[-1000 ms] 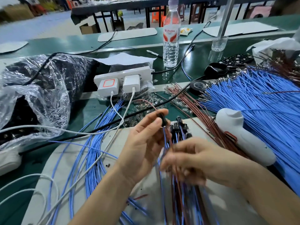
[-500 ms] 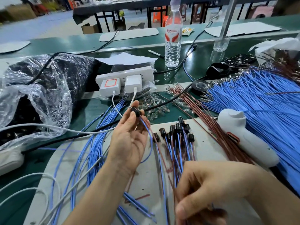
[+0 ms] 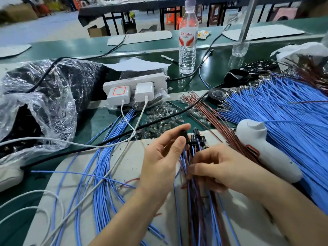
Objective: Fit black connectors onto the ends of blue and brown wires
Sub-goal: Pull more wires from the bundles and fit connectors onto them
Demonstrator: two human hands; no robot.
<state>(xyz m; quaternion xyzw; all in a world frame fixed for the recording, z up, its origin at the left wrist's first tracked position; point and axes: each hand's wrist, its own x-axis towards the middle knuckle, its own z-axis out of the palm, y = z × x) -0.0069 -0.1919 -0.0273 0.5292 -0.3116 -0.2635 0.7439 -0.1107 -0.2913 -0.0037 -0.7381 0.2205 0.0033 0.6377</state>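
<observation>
My left hand (image 3: pixel 159 157) pinches a black connector (image 3: pixel 183 135) between thumb and forefinger, with a blue wire trailing down from it. It holds that connector right beside a bundle of blue and brown wires (image 3: pixel 193 192) tipped with several black connectors (image 3: pixel 197 137). My right hand (image 3: pixel 218 167) grips this bundle in its curled fingers just below the connector ends. Loose blue wires (image 3: pixel 99 174) lie on the grey mat to the left. A large fan of blue wires (image 3: pixel 284 118) and brown wires (image 3: pixel 213 118) covers the right side.
A white hand tool (image 3: pixel 262 148) lies right of my hands. Clear small parts (image 3: pixel 159 121) are scattered ahead. A power strip with chargers (image 3: pixel 134 89), a water bottle (image 3: pixel 187 41), a black tape roll (image 3: pixel 217 95) and a plastic bag of black parts (image 3: pixel 35 103) stand farther back.
My left hand has brought its connector and wire from the left back to the bundle. My right hand has risen with the bundle toward the middle of the mat.
</observation>
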